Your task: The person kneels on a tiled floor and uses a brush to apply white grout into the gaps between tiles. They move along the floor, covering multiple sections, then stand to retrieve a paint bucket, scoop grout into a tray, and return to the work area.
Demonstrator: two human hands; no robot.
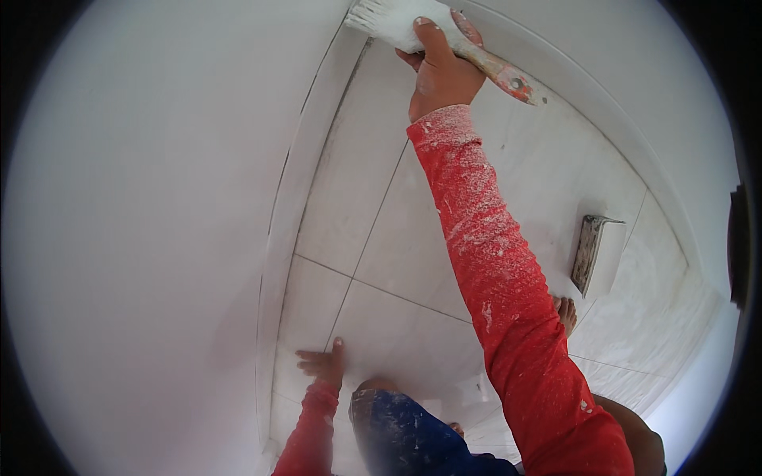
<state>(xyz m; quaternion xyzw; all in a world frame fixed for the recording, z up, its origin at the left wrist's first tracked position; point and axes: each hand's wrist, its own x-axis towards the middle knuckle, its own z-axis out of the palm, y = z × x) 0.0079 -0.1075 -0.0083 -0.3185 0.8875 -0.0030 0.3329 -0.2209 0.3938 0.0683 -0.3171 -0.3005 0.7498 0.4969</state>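
Observation:
My right hand (pixel 440 75) grips a wide paintbrush (pixel 401 20) with white-coated bristles and a worn, paint-spotted wooden handle, held high in the view where the wall meets the floor. My right sleeve is red and dusted with white. Low in the view, my left hand (pixel 321 361) has its fingers spread and holds nothing, over the pale floor tiles (pixel 365 313) beside the left baseboard (pixel 282 262); whether it touches the floor is unclear.
A rectangular metal container (pixel 599 254) with a dark, smeared side lies on the tiles at right, near my bare toes (pixel 565 313). White walls (pixel 151 198) rise at left and along the top and right. My knee in blue shorts (pixel 397 428) is at the bottom.

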